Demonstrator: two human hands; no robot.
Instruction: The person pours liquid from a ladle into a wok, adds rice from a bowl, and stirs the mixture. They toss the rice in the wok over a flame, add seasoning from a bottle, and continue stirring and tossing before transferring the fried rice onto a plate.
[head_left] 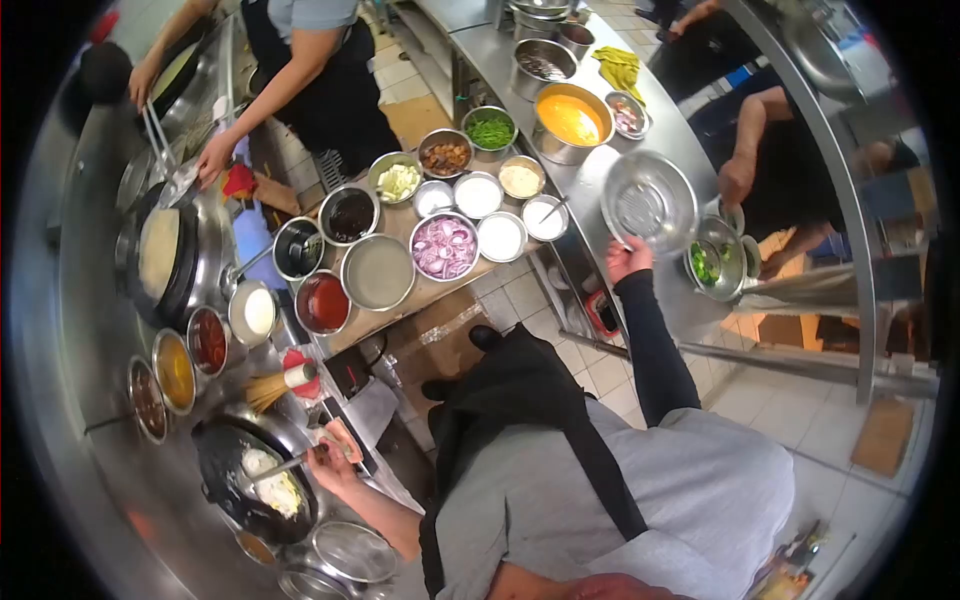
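Observation:
My left hand (332,468) grips the handle of a metal ladle (285,467). The ladle's head rests in a dark wok (225,470) at lower left, against white and yellow food (268,482) that looks like egg. Out to the right, my right hand (630,258) is closed on the near rim of a wide steel bowl (650,203). That bowl is over the steel counter and shows no food inside. Close to it stands a pot with green vegetables (708,262), where another person's hand (738,180) is.
Steel containers of red onion (444,246), red sauce (323,302) and white powders crowd the middle table. An orange liquid pot (572,118) stands on the counter. At upper left a co-worker holds tongs (160,135) near a second wok (160,250). A bamboo brush (268,390) lies between the woks.

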